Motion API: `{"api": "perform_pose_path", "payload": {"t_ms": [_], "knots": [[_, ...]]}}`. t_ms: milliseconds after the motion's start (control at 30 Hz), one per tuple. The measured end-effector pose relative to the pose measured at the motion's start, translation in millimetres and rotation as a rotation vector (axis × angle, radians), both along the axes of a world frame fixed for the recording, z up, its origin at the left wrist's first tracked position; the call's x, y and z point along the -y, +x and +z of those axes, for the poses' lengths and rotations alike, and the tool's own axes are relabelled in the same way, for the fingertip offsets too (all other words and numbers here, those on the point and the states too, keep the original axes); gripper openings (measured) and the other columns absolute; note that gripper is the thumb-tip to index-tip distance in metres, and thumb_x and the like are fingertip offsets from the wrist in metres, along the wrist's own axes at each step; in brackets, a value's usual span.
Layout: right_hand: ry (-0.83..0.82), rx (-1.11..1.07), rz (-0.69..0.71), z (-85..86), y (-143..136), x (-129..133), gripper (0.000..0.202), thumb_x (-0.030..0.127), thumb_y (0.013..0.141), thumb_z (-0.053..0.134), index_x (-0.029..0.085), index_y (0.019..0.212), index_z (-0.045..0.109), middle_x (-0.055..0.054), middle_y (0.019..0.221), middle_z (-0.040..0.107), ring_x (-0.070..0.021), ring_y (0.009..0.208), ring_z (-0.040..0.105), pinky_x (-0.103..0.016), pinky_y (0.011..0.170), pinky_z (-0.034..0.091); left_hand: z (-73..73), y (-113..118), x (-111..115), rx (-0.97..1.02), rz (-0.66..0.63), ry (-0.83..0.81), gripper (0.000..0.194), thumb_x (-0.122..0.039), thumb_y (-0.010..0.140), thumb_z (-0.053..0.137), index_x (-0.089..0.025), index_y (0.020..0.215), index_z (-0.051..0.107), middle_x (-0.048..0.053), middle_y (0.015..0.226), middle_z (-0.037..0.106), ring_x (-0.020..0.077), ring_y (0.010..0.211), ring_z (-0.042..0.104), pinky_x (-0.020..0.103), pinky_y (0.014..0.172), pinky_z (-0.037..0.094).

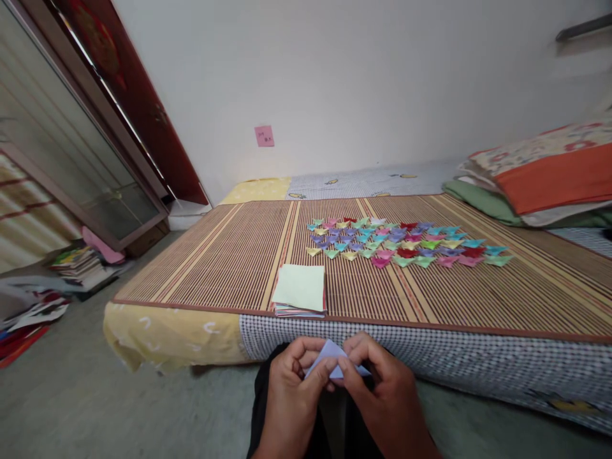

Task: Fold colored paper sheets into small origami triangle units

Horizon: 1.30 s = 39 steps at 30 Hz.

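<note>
A white wall [335, 83] is rising behind a bed [182, 335], over which a striped reed mat [229, 255] is lying; a dark red door [138, 108] is standing at the left and folded bedding [549, 166] is piling up at the right. Rows of multicoloured folded-paper boats [390, 245] are covering the mat's right-centre. Nearer, the left hand [296, 382] and right hand [382, 376] are hovering before the bed's edge, each grip pinching the paper. A pale-green-topped stack of square paper [300, 287] is resting by the front edge. Between the hands, a lavender folded-paper triangle [331, 352] is pointing its apex toward the bed, its long axis running left to right.
</note>
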State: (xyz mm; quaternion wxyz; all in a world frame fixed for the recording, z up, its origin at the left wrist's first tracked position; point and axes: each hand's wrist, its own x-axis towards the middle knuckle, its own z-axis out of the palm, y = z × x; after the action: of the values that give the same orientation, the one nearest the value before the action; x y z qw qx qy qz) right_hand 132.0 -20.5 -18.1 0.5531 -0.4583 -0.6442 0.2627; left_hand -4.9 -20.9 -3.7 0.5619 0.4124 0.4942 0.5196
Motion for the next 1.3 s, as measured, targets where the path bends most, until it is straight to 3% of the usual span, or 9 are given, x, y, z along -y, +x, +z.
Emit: {"api": "perform_pose_path", "payload": {"t_ms": [167,367,567,700,800,1133,1300], "knots": [[0.017,-0.009,-0.002,2.2,-1,-2,0.027,0.023,0.094,0.059,0.023,0.069,0.051,0.002,0.069,0.057,-0.0137,0.064,0.058,-0.023,0.061,0.048,4.0,-1,-4,0.044,-0.021,-0.019,0.039,-0.047,0.066,0.089,-0.013,0.071,0.069,0.004,0.061,0.073,0.0125,0.053,0.062,0.020,0.053,0.048],[-0.016,-0.012,0.031,1.5,2,-1,0.026,0.025,0.095,0.059,0.022,0.069,0.052,0.001,0.071,0.057,-0.0152,0.068,0.059,-0.025,0.064,0.048,6.1,-3,-6,0.052,-0.058,-0.022,0.039,-0.048,0.069,0.088,-0.014,0.069,0.069,0.003,0.058,0.071,0.0142,0.054,0.064,0.021,0.053,0.048],[-0.329,-0.258,0.187,-2.6,5,-3,0.021,0.040,0.092,0.064,0.022,0.084,0.056,0.001,0.073,0.059,-0.0174,0.068,0.060,-0.027,0.064,0.050,1.1,-7,-5,-0.012,-0.089,0.028,0.031,-0.044,0.082,0.079,-0.014,0.076,0.070,0.003,0.065,0.071,0.0142,0.060,0.063,0.022,0.059,0.047],[-0.438,-0.179,0.303,0.0,8,-4,0.031,0.044,0.091,0.060,0.021,0.072,0.052,0.004,0.066,0.046,-0.0142,0.062,0.046,-0.025,0.057,0.040,-2.3,-8,-3,-0.075,-0.038,0.079,0.029,-0.043,0.084,0.076,-0.015,0.077,0.068,0.000,0.068,0.065,0.0132,0.065,0.057,0.022,0.063,0.044],[-0.440,-0.067,0.308,1.6,10,-4,0.035,0.044,0.092,0.056,0.022,0.067,0.046,0.005,0.065,0.037,-0.0135,0.061,0.037,-0.025,0.055,0.034,-3.6,-10,-4,-0.095,-0.055,0.088,0.029,-0.042,0.083,0.077,-0.016,0.075,0.065,-0.001,0.068,0.061,0.0130,0.066,0.052,0.022,0.064,0.042],[-0.423,-0.105,0.356,1.3,33,-4,0.037,0.041,0.097,0.050,0.021,0.067,0.053,0.002,0.066,0.053,-0.0160,0.065,0.051,-0.027,0.062,0.040,0.4,-24,-12,-0.159,-0.118,0.068,0.033,-0.046,0.084,0.074,-0.017,0.075,0.060,-0.002,0.066,0.053,0.0131,0.063,0.044,0.023,0.059,0.035],[-0.469,-0.146,0.333,7.2,27,-9,0.031,0.047,0.093,0.059,0.019,0.080,0.063,0.001,0.070,0.056,-0.0158,0.066,0.050,-0.027,0.060,0.040,5.8,-23,-10,-0.267,-0.281,0.071,0.031,-0.043,0.087,0.070,-0.017,0.075,0.059,-0.002,0.067,0.051,0.0135,0.063,0.042,0.024,0.058,0.032]]}}
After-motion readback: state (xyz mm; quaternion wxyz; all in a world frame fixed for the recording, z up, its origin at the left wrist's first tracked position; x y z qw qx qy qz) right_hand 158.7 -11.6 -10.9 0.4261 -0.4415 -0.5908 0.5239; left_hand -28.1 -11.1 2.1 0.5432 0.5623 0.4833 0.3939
